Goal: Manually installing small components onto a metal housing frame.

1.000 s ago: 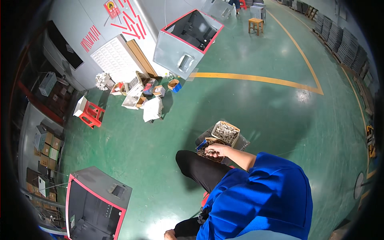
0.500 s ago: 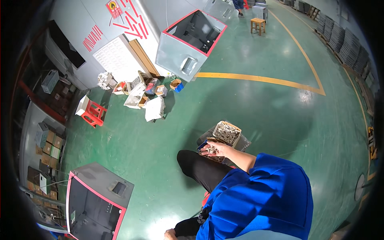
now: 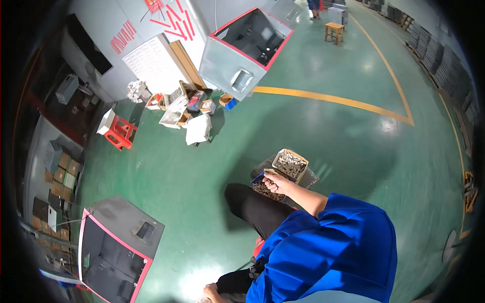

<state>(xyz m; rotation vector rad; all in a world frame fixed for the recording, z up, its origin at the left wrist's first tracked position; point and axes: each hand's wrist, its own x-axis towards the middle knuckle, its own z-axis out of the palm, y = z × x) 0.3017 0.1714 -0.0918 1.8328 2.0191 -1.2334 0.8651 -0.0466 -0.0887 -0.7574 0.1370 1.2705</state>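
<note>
My right hand (image 3: 275, 183) is curled closed over a blue-edged bin (image 3: 262, 190) of small brownish metal parts. What lies inside its fingers is hidden. Just beyond it stands a pale bin (image 3: 290, 164) heaped with small silvery, cylinder-like parts. A brownish flap of cardboard (image 3: 272, 173) shows by the thumb, between the two bins. Down at the lower edge, my left hand (image 3: 212, 292) is beside my left leg, its fingers bent. Something pale shows below it, cut off by the frame, too little to name.
Clear plastic sheeting (image 3: 309, 179) lies round the bins. A grey cabinet with pink edging (image 3: 113, 252) stands at lower left, another (image 3: 230, 68) at the top. Boxes and a white bag (image 3: 198, 129) sit by the wall. A red stool (image 3: 120, 134) and wooden stool (image 3: 334, 31) stand farther off.
My right hand was palm up with small metal parts on it; now its fingers have curled closed and it has turned over. My left hand has shifted slightly up and left.
</note>
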